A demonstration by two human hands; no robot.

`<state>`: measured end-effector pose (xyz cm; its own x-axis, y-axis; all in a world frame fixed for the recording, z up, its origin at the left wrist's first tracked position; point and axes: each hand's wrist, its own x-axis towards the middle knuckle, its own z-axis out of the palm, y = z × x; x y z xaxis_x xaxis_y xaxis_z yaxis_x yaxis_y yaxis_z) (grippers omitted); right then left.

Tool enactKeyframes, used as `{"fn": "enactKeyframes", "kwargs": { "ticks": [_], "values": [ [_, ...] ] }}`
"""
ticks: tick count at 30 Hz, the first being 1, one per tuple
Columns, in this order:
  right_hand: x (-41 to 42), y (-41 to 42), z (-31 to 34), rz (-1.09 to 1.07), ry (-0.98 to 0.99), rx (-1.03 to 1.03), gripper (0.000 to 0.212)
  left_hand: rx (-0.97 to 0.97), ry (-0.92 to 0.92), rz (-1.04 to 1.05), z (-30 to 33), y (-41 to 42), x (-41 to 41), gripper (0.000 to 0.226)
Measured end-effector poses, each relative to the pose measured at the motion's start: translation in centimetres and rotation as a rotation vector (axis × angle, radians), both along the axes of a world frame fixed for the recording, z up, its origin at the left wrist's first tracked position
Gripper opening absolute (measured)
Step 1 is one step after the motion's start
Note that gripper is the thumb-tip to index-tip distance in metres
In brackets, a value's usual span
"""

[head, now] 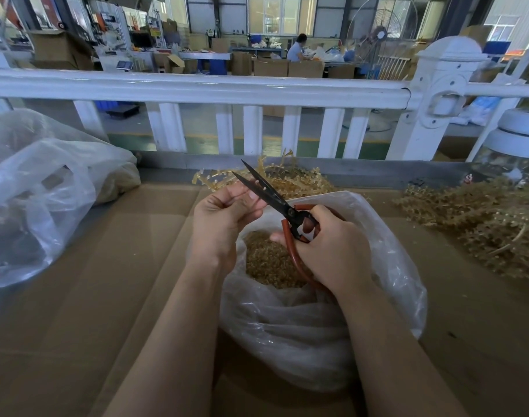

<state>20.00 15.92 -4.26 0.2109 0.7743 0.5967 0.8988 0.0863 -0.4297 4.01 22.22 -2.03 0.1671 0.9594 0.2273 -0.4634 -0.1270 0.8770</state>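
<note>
Scissors (272, 198) gape in your right hand (329, 251), blades at the sprig (255, 202) your left hand (224, 221) pinches above the bag (377, 236). Bag holds plenty of cut bits (269, 263); uncut heaps (482, 224) behind and right of bag remain.

- Scissors (269, 195): blades dark, matt metal; handle loops sheathed in smooth red-brown rubber or plastic tubing.
- Sprig (251, 203) pinched in left hand (224, 218): translucent amber plastic, slightly glossy.
- Bag (317, 326) under right hand (329, 248): thin clear plastic film, crinkled, glossy; contents fine, tan, granular.
- Bench covering (92, 296): brown corrugated cardboard, matt, creased.
- Left bag (37, 188): clear plastic film, wrinkled, shiny.
- Railing (197, 85): white, smooth, gloss-finished.
- Right pile (479, 218): tan plastic sprigs, bristly.
</note>
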Motion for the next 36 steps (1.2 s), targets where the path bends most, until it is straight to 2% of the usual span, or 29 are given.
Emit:
{"fn": "enactKeyframes", "kwargs": {
  "ticks": [5,13,16,28,36],
  "values": [
    [0.12,0.04,-0.14,-0.004,0.001,-0.015,0.069,-0.006,0.023,0.007,-0.07,0.16,-0.02,0.011],
    [0.04,0.03,0.03,-0.021,-0.017,0.048,0.079,0.132,0.200,0.029,-0.11,0.02,0.05,0.017],
    [0.07,-0.03,0.10,-0.023,-0.008,0.057,0.081,0.139,0.201,0.027,-0.12,-0.14,0.12,0.017],
    [0.15,-0.03,-0.11,-0.025,-0.012,0.082,0.067,0.132,0.205,0.023,0.26,-0.36,0.13,0.020],
    [0.06,-0.11,0.04,-0.013,-0.023,0.061,0.077,0.186,0.323,0.031,0.38,-0.56,0.17,0.022]
  ]
}}
